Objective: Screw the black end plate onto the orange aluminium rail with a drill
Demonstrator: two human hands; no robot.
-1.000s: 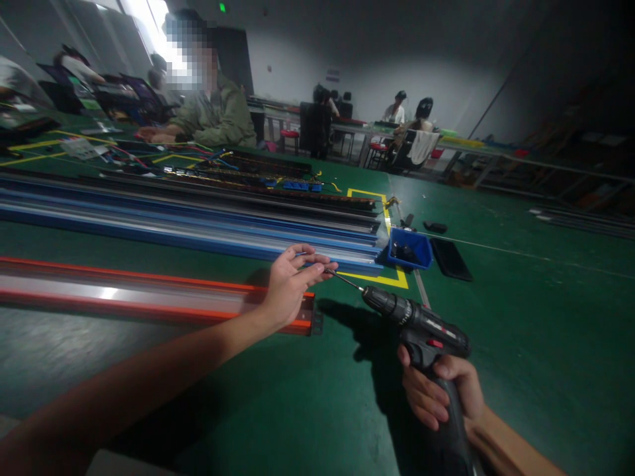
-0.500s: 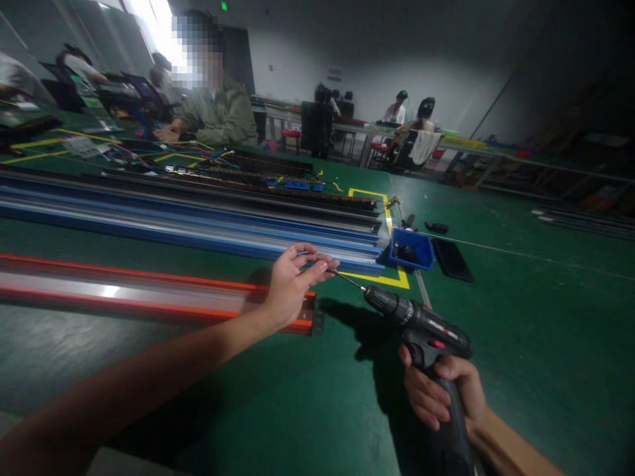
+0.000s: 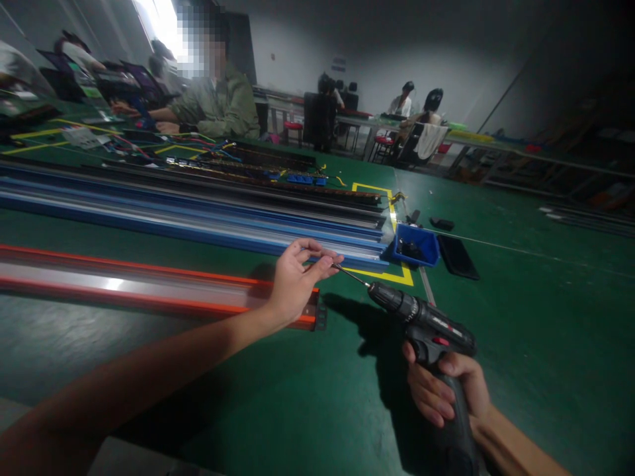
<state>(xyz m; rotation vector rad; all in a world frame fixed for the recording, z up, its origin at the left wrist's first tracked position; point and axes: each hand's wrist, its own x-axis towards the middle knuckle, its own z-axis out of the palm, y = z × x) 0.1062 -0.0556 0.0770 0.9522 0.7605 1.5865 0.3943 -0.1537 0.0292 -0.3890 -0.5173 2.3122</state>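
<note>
A black power drill (image 3: 421,317) is held by its handle in my right hand (image 3: 446,390), its long thin bit (image 3: 353,274) pointing up and left. The fingertips of my left hand (image 3: 300,277) are pinched at the tip of that bit; any small part between them is too small to make out. Beneath my left wrist lies an orange-edged metal profile (image 3: 149,287) with a black end cap (image 3: 321,313). Beyond it, several blue profiles (image 3: 198,221) lie side by side on the green table (image 3: 278,410).
A blue bin (image 3: 415,244) with small dark parts stands right of the blue profiles, beside a black phone-like slab (image 3: 457,256). Wires and black strips lie farther back. A person in a green jacket (image 3: 228,106) sits across the table; several people work behind.
The view has shifted slightly. My hands and the drill keep the same pose relative to each other. Across the table, one hand of the seated person has reached out to the left.
</note>
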